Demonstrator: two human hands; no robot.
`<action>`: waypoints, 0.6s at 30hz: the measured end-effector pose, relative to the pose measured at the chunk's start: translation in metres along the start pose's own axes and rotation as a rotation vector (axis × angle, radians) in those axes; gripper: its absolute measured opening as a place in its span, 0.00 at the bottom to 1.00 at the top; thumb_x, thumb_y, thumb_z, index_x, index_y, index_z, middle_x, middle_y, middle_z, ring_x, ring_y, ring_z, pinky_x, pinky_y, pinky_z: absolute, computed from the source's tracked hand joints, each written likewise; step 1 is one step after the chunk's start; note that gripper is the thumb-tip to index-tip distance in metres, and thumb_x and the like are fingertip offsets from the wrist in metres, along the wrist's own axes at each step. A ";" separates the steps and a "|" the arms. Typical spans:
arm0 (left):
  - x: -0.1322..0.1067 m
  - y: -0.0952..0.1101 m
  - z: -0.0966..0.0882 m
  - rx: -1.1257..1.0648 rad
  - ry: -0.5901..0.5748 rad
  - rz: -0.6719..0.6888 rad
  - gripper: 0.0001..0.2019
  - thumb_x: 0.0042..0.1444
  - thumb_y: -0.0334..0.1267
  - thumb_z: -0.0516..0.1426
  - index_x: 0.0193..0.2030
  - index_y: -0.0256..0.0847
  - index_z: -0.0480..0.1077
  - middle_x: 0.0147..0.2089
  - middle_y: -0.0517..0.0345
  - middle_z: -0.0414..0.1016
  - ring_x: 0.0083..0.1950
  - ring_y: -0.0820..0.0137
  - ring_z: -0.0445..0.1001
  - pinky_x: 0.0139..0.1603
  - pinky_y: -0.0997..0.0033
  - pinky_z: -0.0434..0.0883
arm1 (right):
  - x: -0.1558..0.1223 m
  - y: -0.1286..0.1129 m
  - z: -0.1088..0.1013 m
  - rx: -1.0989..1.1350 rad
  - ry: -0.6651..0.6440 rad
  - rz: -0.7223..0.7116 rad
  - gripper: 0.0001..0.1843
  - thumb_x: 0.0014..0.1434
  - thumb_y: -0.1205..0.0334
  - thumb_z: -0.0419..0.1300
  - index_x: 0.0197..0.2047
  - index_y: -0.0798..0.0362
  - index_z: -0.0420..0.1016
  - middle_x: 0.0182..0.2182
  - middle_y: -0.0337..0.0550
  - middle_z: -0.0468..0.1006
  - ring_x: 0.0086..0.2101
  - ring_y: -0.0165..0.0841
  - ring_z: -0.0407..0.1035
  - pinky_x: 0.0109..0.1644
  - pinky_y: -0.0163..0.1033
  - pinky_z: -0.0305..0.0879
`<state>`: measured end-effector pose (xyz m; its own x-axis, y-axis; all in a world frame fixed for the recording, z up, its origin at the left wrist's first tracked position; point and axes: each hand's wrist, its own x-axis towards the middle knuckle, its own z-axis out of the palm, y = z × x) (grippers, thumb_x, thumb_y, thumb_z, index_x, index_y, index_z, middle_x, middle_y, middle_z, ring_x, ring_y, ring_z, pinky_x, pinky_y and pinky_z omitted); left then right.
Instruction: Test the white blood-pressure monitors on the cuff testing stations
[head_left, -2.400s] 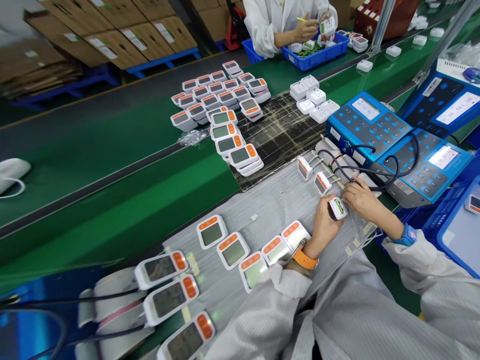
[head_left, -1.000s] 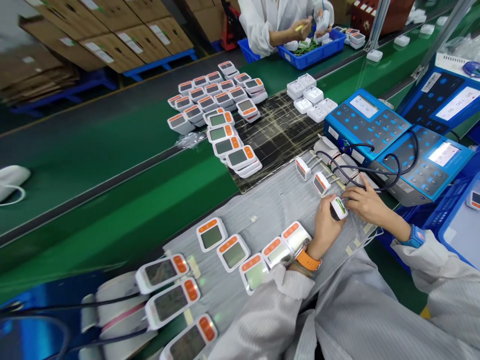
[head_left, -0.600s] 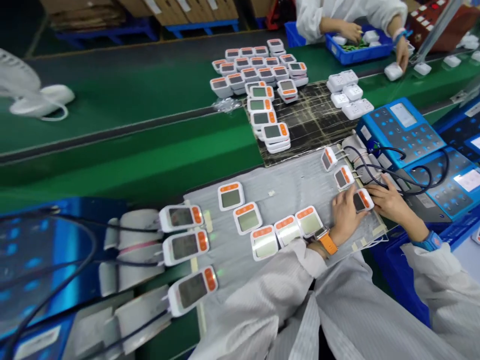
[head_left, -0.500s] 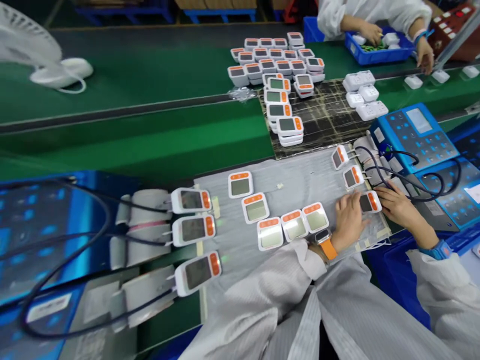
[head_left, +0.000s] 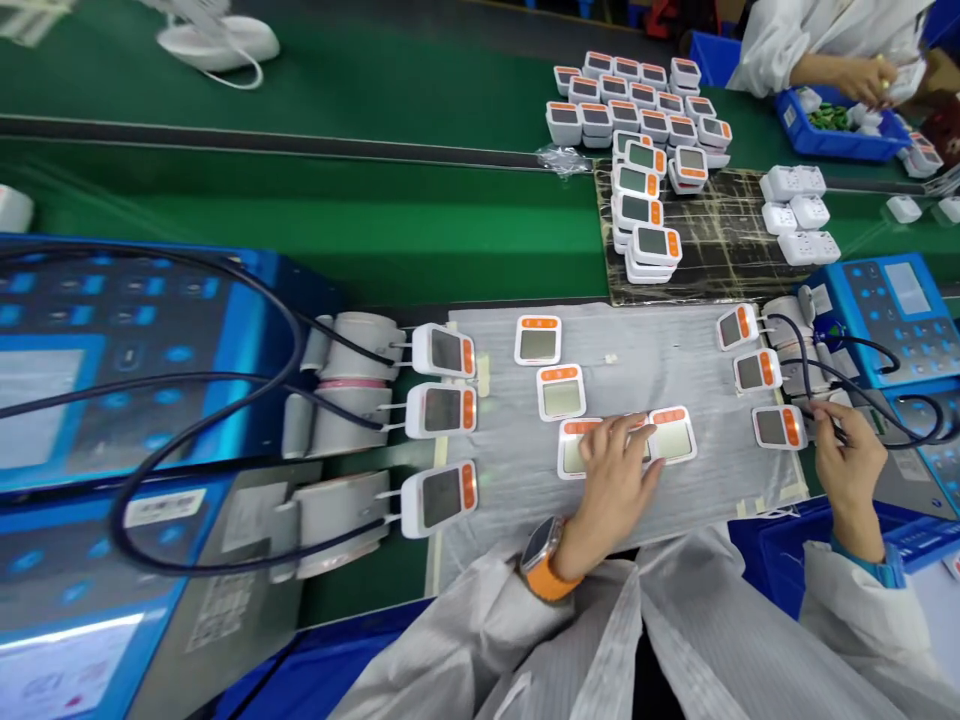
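Note:
My left hand point(head_left: 611, 475) lies over the middle of three white display units in a row, its fingers apart, hiding most of that unit. Beside it the left unit point(head_left: 571, 462) is partly covered, and the right display unit point(head_left: 673, 440) shows its lit screen and orange buttons. At the right edge of the grey mat point(head_left: 705, 490), the fingers of my right hand point(head_left: 849, 455) are closed on a dark cable point(head_left: 832, 432), close to a display unit point(head_left: 778, 427). Two more units point(head_left: 757, 370) point(head_left: 737, 326) sit above it, joined to white holders.
Blue testers point(head_left: 889, 310) point(head_left: 150, 340) with looping cables flank the mat. Three units point(head_left: 439, 498) are plugged in at left. Stacked units point(head_left: 652, 245) and white housings point(head_left: 806, 248) stand on a dark board. Across the belt, a co-worker's hands point(head_left: 870, 80) work above a blue bin point(head_left: 844, 140).
My left hand has left the right-hand unit and moved left onto the row's middle unit. My right hand has shifted onto the cable. The view has turned left.

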<state>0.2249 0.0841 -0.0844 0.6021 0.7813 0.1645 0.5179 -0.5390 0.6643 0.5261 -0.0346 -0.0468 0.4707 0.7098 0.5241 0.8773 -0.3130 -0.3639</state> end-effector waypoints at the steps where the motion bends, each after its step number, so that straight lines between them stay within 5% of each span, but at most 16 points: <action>1: -0.005 -0.007 -0.005 0.014 0.024 -0.022 0.19 0.62 0.39 0.63 0.60 0.47 0.70 0.62 0.50 0.73 0.62 0.53 0.67 0.58 0.49 0.63 | 0.002 -0.007 0.005 0.005 0.016 -0.013 0.12 0.68 0.57 0.56 0.42 0.51 0.81 0.38 0.49 0.84 0.41 0.43 0.79 0.50 0.50 0.75; 4: -0.023 -0.028 -0.016 0.061 0.102 -0.086 0.19 0.63 0.40 0.62 0.60 0.48 0.70 0.62 0.49 0.74 0.62 0.53 0.67 0.58 0.51 0.63 | 0.008 -0.029 0.025 0.052 -0.012 -0.112 0.12 0.68 0.59 0.55 0.44 0.50 0.81 0.38 0.49 0.83 0.42 0.43 0.78 0.50 0.51 0.75; 12: -0.062 -0.044 -0.042 0.099 0.258 -0.181 0.17 0.64 0.40 0.61 0.58 0.46 0.69 0.60 0.48 0.74 0.60 0.56 0.69 0.61 0.52 0.65 | 0.028 -0.099 0.107 0.263 -0.421 -0.388 0.15 0.68 0.62 0.53 0.51 0.49 0.80 0.44 0.51 0.83 0.46 0.45 0.77 0.54 0.54 0.75; 18: -0.074 -0.050 -0.103 0.279 0.393 -0.147 0.15 0.66 0.41 0.60 0.57 0.46 0.68 0.59 0.47 0.74 0.61 0.56 0.70 0.62 0.51 0.65 | 0.035 -0.193 0.181 0.465 -0.788 -0.675 0.20 0.64 0.70 0.54 0.55 0.52 0.78 0.56 0.52 0.79 0.56 0.44 0.74 0.60 0.50 0.72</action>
<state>0.0912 0.0856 -0.0547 0.2636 0.8859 0.3816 0.7553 -0.4356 0.4897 0.3559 0.1651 -0.0976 -0.4194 0.8951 0.1513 0.7314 0.4319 -0.5277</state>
